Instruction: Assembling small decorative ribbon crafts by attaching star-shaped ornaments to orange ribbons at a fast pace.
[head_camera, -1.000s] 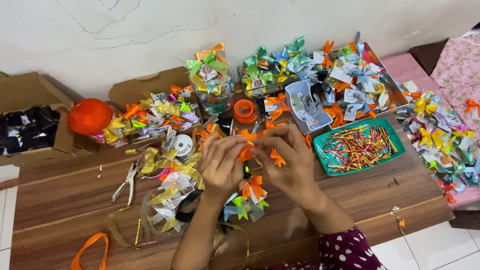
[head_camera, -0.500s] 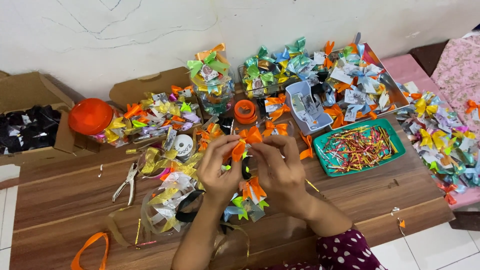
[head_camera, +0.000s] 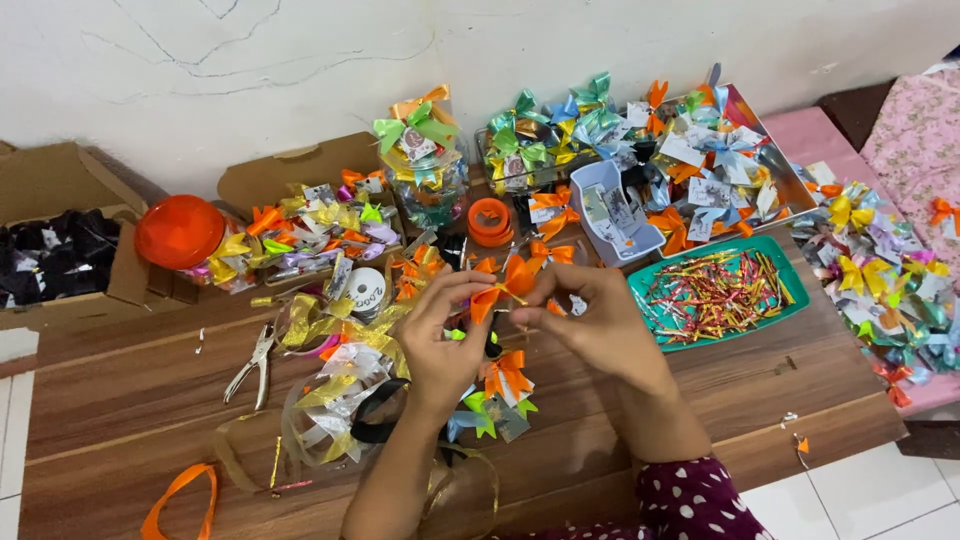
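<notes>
Orange ribbon bow, pinched by left hand and right hand at frame centre, above a wooden table; green tray of twist ties right.

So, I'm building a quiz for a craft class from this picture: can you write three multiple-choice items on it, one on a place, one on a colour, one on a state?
1. Where does the green tray of thin ribbon strips lie?
A. right of the hands
B. left of the pliers
C. on the floor

2. What colour is the ribbon bow held between the hands?
A. blue
B. orange
C. black

3. How do the metal pliers lie?
A. in the left hand
B. in the right hand
C. loose on the wooden table, untouched

Answers:
1. A, the tray sits on the table beyond the right hand.
2. B, the bow pinched by both hands is orange.
3. C, the pliers lie apart from the left hand, which is busy with the bow.
</notes>
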